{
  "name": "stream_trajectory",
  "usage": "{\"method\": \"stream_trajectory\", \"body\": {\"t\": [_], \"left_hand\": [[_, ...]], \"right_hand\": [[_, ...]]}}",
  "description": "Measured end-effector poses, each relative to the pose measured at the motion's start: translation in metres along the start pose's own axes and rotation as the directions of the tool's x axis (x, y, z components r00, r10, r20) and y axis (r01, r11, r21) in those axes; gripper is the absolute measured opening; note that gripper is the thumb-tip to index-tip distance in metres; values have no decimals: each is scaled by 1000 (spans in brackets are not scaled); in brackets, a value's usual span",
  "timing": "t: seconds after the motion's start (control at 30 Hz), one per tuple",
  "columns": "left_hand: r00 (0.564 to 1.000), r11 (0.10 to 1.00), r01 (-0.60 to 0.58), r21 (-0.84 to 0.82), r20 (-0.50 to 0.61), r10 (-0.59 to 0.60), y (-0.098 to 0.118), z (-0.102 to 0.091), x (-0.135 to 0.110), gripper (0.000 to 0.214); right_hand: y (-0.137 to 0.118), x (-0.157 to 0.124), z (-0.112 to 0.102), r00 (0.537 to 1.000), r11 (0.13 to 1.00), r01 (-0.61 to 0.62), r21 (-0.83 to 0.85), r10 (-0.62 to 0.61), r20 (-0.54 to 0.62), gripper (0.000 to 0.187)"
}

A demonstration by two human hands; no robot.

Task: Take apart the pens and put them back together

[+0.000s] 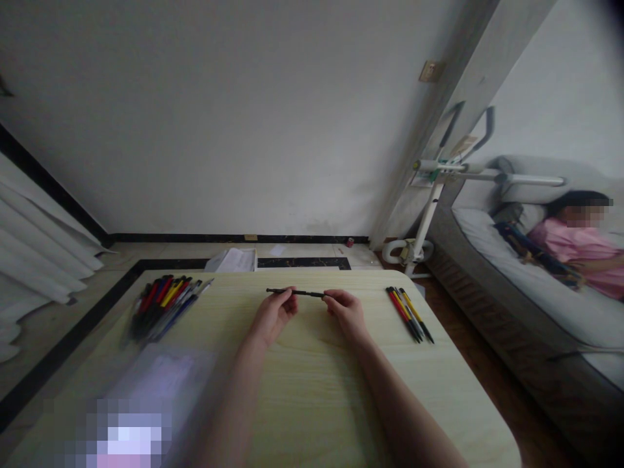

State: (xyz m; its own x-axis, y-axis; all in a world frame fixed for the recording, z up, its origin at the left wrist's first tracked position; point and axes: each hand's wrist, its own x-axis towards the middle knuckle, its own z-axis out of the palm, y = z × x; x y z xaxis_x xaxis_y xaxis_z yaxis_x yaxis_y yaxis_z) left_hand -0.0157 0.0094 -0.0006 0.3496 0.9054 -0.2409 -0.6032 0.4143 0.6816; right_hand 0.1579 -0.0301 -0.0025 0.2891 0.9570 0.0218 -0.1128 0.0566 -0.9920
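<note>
Between my hands, a slim black pen [306, 293] is held level above the far middle of the light wooden table [312, 377]. My left hand [279, 313] is closed around its left part, thumb and fingers pinching it. The right end is pinched in the fingertips of my right hand [345, 311]. To the right of that hand lies a small row of red, yellow and grey pens [409, 314] with black ends. A big pile of mixed pens [166, 302] rests at the table's left side.
A blurred pale sheet or bag [160, 374] lies on the table's near left. Beyond the far edge stands a box with papers [236, 260]. White exercise equipment [426, 221] is at the right, beside a grey sofa [487, 279] where a person in pink [570, 237] reclines.
</note>
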Motion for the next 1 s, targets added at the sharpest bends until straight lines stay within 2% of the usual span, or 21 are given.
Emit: {"method": "stream_trajectory", "body": {"t": [1.0], "left_hand": [[1000,1000,-8,22,7,8,-1,0,0,20]], "right_hand": [[0,-1,-2,1000,1000,-6,-9,6,8,23]]}}
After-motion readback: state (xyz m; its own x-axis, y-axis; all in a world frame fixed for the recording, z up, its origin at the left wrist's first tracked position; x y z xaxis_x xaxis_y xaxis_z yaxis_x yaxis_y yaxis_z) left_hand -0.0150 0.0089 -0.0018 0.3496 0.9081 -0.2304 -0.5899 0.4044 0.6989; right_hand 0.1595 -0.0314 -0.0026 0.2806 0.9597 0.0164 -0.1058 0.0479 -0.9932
